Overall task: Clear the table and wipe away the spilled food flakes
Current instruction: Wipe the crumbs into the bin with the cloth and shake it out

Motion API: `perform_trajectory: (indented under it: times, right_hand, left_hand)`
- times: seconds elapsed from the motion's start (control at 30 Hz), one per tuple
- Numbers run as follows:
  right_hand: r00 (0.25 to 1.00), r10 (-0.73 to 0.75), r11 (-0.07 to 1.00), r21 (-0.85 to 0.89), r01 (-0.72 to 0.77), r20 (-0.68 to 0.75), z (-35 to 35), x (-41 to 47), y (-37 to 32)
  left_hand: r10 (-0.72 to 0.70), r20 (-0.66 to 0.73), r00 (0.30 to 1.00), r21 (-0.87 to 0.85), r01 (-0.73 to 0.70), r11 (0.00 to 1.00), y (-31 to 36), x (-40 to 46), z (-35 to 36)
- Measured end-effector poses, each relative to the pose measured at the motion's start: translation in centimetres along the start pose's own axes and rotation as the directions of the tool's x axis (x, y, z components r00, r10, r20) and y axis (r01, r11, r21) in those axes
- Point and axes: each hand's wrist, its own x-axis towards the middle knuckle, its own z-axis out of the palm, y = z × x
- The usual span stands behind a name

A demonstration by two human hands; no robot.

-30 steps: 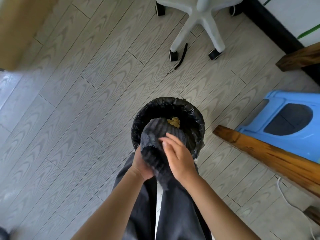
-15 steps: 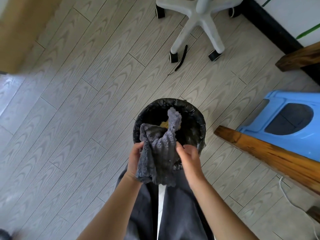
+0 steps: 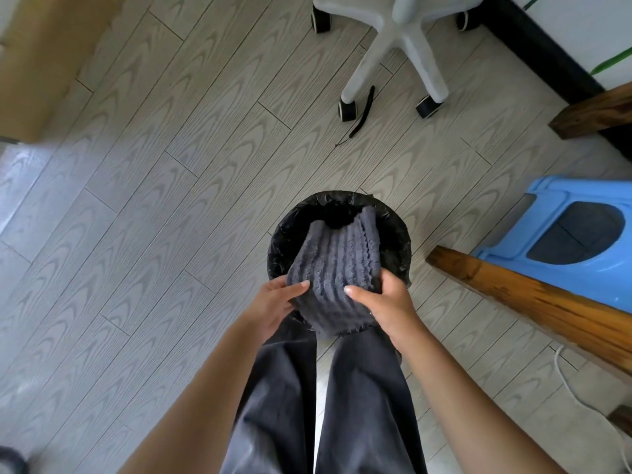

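Note:
I stand over a round bin lined with a black bag (image 3: 393, 230) on the floor. Both hands hold a grey ribbed cloth (image 3: 338, 265) spread over the bin's mouth. My left hand (image 3: 273, 302) grips the cloth's left edge, thumb on top. My right hand (image 3: 383, 302) grips its right edge the same way. The cloth's far corners droop into the bin. No food flakes show on the cloth; the bin's inside is mostly hidden by it.
A brown wooden table edge (image 3: 547, 302) runs at the right, with a blue plastic stool (image 3: 574, 230) behind it. A white office chair base (image 3: 400, 39) stands ahead, a black strap (image 3: 362, 111) lying by its wheel. A white cable (image 3: 581, 401) trails at lower right.
The cloth was bunched with yellow flakes on it; both hands opened it out and now hold it flat over the bin. The flakes are no longer visible.

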Motion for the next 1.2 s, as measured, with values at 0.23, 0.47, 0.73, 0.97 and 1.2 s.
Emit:
perform_trajectory:
  times: [0.23, 0.47, 0.73, 0.97, 1.2]
  right_hand:
    - [0.964, -0.129, 0.992, -0.04, 0.124, -0.231, 0.5, 0.0, 1.9]
    - [0.973, -0.225, 0.667, -0.735, 0.12, -0.045, 0.1, 0.4, 1.9]
    - [0.994, -0.052, 0.997, -0.056, 0.047, -0.096, 0.3, -0.8, -2.4]
    - [0.915, -0.359, 0.917, -0.253, 0.309, -0.183, 1.9, -4.8, -5.5]
    - [0.919, -0.376, 0.75, -0.542, 0.378, 0.121, 6.2, -11.0, -7.8]
  left_hand:
    - [0.211, -0.156, 0.965, 0.098, -0.198, 0.975, 0.0, 0.1, 1.7]
    - [0.316, -0.062, 0.947, 0.795, -0.145, 0.589, 0.4, -0.5, 1.7]
    - [0.384, -0.195, 0.903, 0.574, -0.212, 0.791, 3.4, -0.9, 2.0]
    - [0.165, -0.38, 0.91, 0.132, -0.123, 0.984, 6.3, -4.3, 3.5]
    - [-0.036, 0.069, 0.997, -0.413, 0.061, 0.909, 7.4, -11.8, 6.5]
